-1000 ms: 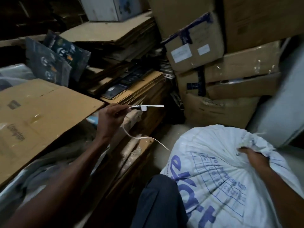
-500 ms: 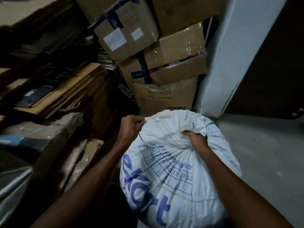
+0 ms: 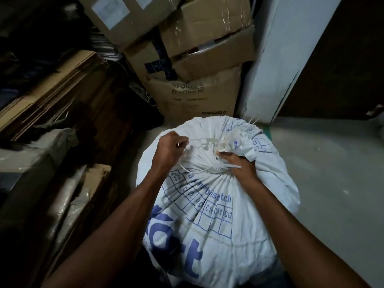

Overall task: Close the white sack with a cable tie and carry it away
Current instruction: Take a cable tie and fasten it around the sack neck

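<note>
While both hands (image 3: 169, 151) (image 3: 239, 165) grip cable tie (image 3: 204, 141) and white sack (image 3: 207, 204), grey floor (image 3: 322, 173), stacked cardboard boxes (image 3: 199, 59).

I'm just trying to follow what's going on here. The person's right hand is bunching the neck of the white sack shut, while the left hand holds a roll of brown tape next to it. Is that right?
Not quite. The head view shows no tape: the left hand pinches a white cable tie beside the gathered neck. The rest holds: the right hand grips the bunched neck of the white sack.
</note>
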Demonstrator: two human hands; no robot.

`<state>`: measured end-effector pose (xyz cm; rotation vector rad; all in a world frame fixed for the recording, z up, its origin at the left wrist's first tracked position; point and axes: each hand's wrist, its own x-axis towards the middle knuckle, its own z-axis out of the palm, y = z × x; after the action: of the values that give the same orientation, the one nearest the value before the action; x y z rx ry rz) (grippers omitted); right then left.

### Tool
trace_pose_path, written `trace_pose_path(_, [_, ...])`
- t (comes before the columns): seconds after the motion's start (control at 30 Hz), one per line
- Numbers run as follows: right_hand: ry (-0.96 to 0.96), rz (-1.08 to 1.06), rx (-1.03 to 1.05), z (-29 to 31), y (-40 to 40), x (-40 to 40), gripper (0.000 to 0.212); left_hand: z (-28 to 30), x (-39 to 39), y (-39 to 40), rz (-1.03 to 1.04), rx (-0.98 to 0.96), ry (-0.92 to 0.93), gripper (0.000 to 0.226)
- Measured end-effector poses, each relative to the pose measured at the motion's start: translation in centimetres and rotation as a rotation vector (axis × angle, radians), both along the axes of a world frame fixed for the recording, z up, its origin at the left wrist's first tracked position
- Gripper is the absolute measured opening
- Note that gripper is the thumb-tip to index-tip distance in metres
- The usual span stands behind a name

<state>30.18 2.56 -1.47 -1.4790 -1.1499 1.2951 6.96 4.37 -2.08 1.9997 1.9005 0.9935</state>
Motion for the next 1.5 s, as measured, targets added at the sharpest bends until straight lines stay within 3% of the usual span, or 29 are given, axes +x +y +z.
trace_pose_path(0.1, [0.013,0.007,-0.039,0.5,0.4,-0.4,0.041,-0.9,0.3,0.6,-0.043,0.006,0.027,0.011])
trace_pose_path(0.23, [-0.033,0.050,-0.170,1.2,1.3,0.1,0.042,-2.2,0.2,1.4,-0.065,-0.009,0.035,0.012])
trace_pose_path(0.33, [-0.088,0.138,-0.221,0.9,2.6,1.0,0.021,-2.5,0.8,1.9,-0.077,-0.002,-0.003,0.017])
trace_pose_path(0.4, [-0.145,0.171,-0.203,1.0,3.1,0.8,0.039,-2.9,1.9,1.7,-0.139,0.029,0.113,0.022])
trace_pose_path(0.47, [-0.194,0.153,-0.176,0.6,3.3,0.2,0.084,-3.3,3.2,1.5,-0.115,0.049,0.143,0.027])
trace_pose_path(0.5, [-0.185,0.137,-0.175,0.7,3.1,-0.1,0.095,-3.4,3.8,1.4,-0.077,0.049,0.115,0.028])
trace_pose_path(0.53, [-0.150,0.129,-0.156,0.8,2.9,-0.4,0.089,-3.5,4.5,1.4,-0.040,0.037,0.062,0.029])
trace_pose_path(0.63, [-0.065,0.085,-0.018,0.7,2.3,-0.9,0.045,-3.7,6.8,1.1,-0.036,-0.005,-0.050,0.021])
trace_pose_path(0.73, [-0.077,0.065,0.095,0.9,1.8,-1.4,0.051,-4.2,7.9,1.2,-0.048,-0.032,-0.193,0.017])
trace_pose_path(0.87, [-0.059,0.079,0.094,1.1,2.1,-0.9,0.049,-4.6,7.6,1.5,-0.102,-0.054,-0.064,0.016])
trace_pose_path(1.03, [-0.065,0.067,0.062,1.3,2.6,-1.1,0.034,-3.1,6.3,1.2,-0.335,-0.172,-0.091,0.037])
trace_pose_path(1.13, [-0.080,0.045,0.045,1.7,3.2,-1.3,0.027,-3.0,5.8,-0.2,-0.428,-0.232,-0.003,0.032])
trace_pose_path(1.23, [-0.096,0.020,0.054,1.3,2.9,-2.8,0.031,-4.1,6.8,-1.0,-0.312,-0.380,0.022,0.081])
trace_pose_path(1.3, [-0.128,-0.011,0.119,0.8,2.2,-4.3,0.039,-4.7,7.4,-0.8,-0.260,-0.327,0.038,0.097])
trace_pose_path(1.4, [-0.271,0.014,0.281,0.8,0.8,-5.6,0.054,-5.5,7.5,-1.2,-0.164,-0.109,-0.220,0.080])
trace_pose_path(1.5, [-0.377,0.055,0.301,1.0,0.8,-5.3,0.069,-5.0,8.6,-1.7,-0.130,-0.004,-0.408,0.054])
